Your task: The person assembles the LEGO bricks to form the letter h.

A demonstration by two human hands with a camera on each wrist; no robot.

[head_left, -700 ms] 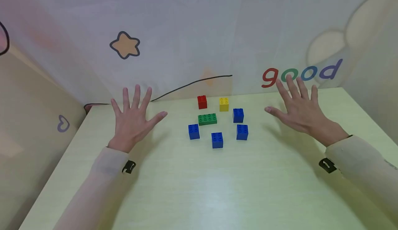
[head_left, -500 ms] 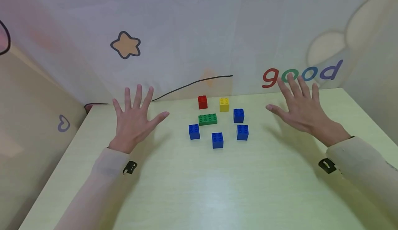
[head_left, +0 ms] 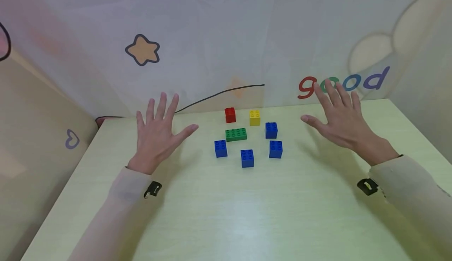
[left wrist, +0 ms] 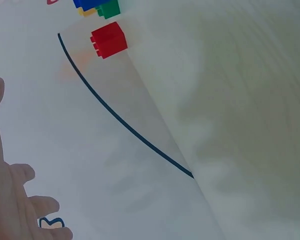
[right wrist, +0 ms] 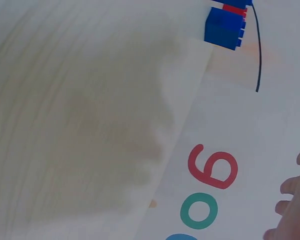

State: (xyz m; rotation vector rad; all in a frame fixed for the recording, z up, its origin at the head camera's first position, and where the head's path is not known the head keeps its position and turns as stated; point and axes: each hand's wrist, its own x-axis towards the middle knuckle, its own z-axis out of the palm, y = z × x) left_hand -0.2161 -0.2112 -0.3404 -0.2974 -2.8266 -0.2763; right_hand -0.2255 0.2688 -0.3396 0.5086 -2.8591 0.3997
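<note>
Several toy building bricks stand apart on the table, studs up. At the back are a red brick and a yellow brick, with a longer green brick in front of them. Blue bricks stand at the left, at the front and at the right, with another blue brick behind that one. My left hand hovers left of the bricks, fingers spread, holding nothing. Over the table's right side hovers my right hand, also spread and holding nothing. Neither touches a brick.
A pale table carries the bricks. Behind it hangs a white printed cloth with a star and the word "good". Another cloth side borders the table at the left.
My left hand has moved slightly to the right, toward the bricks, and turned a little. My right hand has shifted only slightly. The bricks stay where they were.
</note>
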